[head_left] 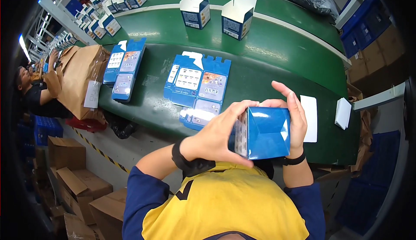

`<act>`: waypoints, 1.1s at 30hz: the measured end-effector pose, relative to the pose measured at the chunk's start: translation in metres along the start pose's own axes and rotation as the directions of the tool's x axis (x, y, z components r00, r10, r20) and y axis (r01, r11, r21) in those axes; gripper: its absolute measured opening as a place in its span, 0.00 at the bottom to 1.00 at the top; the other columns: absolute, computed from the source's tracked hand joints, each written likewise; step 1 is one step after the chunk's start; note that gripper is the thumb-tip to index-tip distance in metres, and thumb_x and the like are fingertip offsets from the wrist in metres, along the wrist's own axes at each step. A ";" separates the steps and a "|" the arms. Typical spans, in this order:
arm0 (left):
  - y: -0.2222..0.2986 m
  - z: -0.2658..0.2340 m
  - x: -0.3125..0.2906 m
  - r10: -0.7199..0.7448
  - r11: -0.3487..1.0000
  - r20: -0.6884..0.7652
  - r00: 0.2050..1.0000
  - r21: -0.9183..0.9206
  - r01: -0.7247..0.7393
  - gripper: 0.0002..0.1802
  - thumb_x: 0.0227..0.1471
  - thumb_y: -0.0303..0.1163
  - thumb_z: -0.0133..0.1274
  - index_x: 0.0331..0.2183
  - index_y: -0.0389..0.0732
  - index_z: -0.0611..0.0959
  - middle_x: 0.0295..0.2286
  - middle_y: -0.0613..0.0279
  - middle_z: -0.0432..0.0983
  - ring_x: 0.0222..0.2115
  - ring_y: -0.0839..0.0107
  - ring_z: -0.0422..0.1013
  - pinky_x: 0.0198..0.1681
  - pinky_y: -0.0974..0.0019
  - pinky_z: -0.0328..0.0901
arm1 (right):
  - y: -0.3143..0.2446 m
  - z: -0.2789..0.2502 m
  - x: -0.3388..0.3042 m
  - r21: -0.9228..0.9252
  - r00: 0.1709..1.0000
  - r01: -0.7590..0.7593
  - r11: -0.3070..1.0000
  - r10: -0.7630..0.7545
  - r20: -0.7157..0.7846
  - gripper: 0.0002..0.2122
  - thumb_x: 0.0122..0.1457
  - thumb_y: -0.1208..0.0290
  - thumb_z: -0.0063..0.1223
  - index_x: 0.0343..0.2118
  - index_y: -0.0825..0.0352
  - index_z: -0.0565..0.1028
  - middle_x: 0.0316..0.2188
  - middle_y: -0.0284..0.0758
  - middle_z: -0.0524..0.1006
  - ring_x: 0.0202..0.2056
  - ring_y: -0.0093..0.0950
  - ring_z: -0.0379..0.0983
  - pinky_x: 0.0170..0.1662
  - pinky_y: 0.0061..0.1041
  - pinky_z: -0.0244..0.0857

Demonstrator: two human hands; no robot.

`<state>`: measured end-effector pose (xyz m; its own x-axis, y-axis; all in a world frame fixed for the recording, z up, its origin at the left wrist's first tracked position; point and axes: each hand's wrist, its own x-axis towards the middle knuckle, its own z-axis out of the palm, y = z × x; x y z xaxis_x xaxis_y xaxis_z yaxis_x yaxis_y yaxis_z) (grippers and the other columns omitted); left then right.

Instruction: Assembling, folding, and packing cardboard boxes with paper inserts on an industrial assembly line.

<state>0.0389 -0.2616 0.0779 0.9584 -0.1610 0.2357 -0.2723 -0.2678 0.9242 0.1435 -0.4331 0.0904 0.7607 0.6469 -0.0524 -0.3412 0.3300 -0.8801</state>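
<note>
A blue folded carton (268,132) is held up in front of my chest, its glossy creased end facing me. My left hand (216,129) grips its left side, thumb below and fingers over the upper edge. My right hand (295,121) is pressed along the right side, with a finger sticking up past the far corner. The carton's far end is hidden. Just beyond my left hand lie flat blue printed carton blanks (188,79) on the green worktable (255,77). Beside my right hand is a white sheet (309,118).
Two white-lined cartons (195,14) with raised lids stand on the green conveyor (164,6); several more line its far left. Another blank stack (123,86) lies left, near a large brown paper-wrapped bundle (80,77) and a person (41,90). Folded white papers (342,113) sit at the right edge.
</note>
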 end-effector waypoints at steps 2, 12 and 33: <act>0.003 0.007 0.001 0.085 0.966 -0.106 0.991 0.254 -0.056 0.58 0.27 0.38 0.71 0.56 0.39 0.54 0.54 0.47 0.56 0.55 0.47 0.57 0.58 0.51 0.52 | 0.002 0.011 -0.005 -0.150 0.997 0.024 0.988 -0.035 -0.071 0.23 0.66 0.57 0.30 0.51 0.74 0.64 0.37 0.44 0.77 0.42 0.28 0.72 0.48 0.24 0.64; -0.015 -0.030 0.025 0.794 0.349 0.109 0.598 0.724 -0.595 0.24 0.47 0.32 0.55 0.45 0.60 0.65 0.53 0.66 0.63 0.56 0.51 0.58 0.59 0.43 0.50 | -0.005 -0.030 0.031 -0.026 0.945 -0.203 0.979 0.203 0.256 0.38 0.56 0.46 0.49 0.60 0.71 0.53 0.56 0.41 0.62 0.56 0.30 0.59 0.60 0.30 0.50; -0.109 -0.081 -0.022 -0.287 0.190 -0.678 0.677 0.652 0.734 0.48 0.23 0.50 0.70 0.47 0.36 0.71 0.35 0.50 0.68 0.39 0.56 0.65 0.39 0.56 0.60 | 0.090 -0.084 0.240 -0.604 0.952 -0.144 0.784 -0.057 -0.301 0.39 0.44 0.79 0.55 0.60 0.65 0.48 0.43 0.36 0.67 0.38 0.26 0.66 0.41 0.28 0.63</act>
<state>0.0545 -0.1514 -0.0040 0.7848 0.6120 0.0978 0.5959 -0.7885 0.1522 0.3414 -0.3057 -0.0409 0.9097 0.3903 -0.1417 -0.0434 -0.2500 -0.9673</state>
